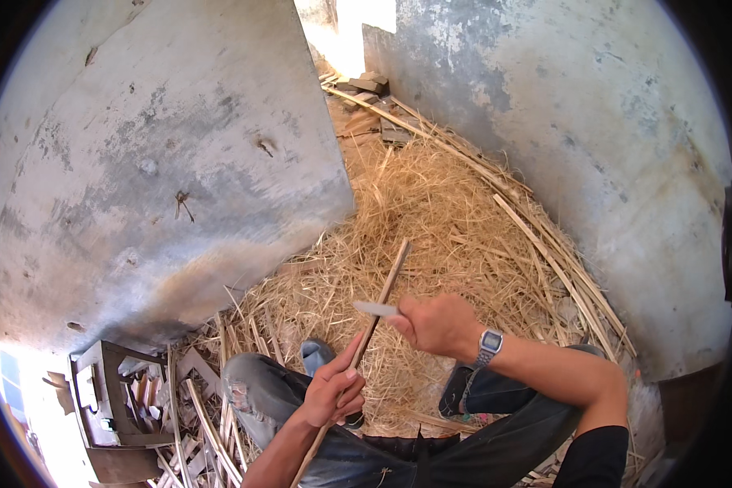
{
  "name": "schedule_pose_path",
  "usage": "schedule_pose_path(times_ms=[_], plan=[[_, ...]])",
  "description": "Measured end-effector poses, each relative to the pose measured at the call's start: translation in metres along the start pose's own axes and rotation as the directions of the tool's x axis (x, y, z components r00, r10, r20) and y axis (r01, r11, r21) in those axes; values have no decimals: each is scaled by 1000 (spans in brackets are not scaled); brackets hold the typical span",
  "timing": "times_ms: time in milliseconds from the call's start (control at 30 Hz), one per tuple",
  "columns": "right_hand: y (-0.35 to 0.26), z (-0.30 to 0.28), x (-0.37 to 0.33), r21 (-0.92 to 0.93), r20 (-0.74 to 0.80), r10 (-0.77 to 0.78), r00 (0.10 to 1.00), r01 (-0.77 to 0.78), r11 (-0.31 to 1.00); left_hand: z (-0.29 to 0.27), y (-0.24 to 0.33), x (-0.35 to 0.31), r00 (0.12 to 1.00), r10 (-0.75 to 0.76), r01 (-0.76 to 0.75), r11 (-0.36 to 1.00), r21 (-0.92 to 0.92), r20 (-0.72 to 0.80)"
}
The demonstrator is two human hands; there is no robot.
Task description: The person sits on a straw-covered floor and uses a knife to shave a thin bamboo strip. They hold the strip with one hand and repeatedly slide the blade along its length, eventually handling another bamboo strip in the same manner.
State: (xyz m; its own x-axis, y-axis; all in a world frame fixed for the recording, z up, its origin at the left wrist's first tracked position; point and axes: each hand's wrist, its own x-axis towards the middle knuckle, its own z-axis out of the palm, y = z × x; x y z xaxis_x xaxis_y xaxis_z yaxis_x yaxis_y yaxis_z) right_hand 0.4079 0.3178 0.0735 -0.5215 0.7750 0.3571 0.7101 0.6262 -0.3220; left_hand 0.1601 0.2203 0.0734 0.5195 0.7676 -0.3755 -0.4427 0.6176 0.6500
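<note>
A long, narrow strip of wood or bamboo (pixel 394 272) slants up and away from my lap, its far end above the shavings. My left hand (pixel 333 392) is closed around its lower part, between my knees. In my closed right hand (pixel 441 325) is a knife (pixel 374 308); its pale blade points left and lies across the strip, a little above my left hand. The knife's handle is hidden inside my fist. A digital watch with a metal band (pixel 487 347) is on my right wrist.
Curly shavings (pixel 431 220) cover the floor ahead. Long strips (pixel 557 264) lie along the right wall (pixel 626 163). A grey wall (pixel 179 163) stands at the left. At the lower left is a dark box-like frame (pixel 110 407) with scraps; bricks (pixel 366 85) lie at the back.
</note>
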Motion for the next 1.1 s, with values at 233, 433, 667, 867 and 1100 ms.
schedule_pose_path(times_ms=[233,433,667,867,1100], plan=[[19,3,6,-74,12,82,997,-81,994,5,-3,6,999,10,-9,1000,21,-45],[58,-13,19,-167,24,249,968,-242,956,2,-4,0,1000,-22,22,1000,16,5],[57,-29,11,-141,-109,249,962,-263,954,-5,-16,-3,994,32,-30,999,-15,106],[45,-40,23,-84,-136,290,947,-302,950,-4,-17,3,991,126,-132,975,180,41],[16,-53,15,-21,-118,330,937,-335,942,-16,-19,-12,986,151,-165,910,381,66]])
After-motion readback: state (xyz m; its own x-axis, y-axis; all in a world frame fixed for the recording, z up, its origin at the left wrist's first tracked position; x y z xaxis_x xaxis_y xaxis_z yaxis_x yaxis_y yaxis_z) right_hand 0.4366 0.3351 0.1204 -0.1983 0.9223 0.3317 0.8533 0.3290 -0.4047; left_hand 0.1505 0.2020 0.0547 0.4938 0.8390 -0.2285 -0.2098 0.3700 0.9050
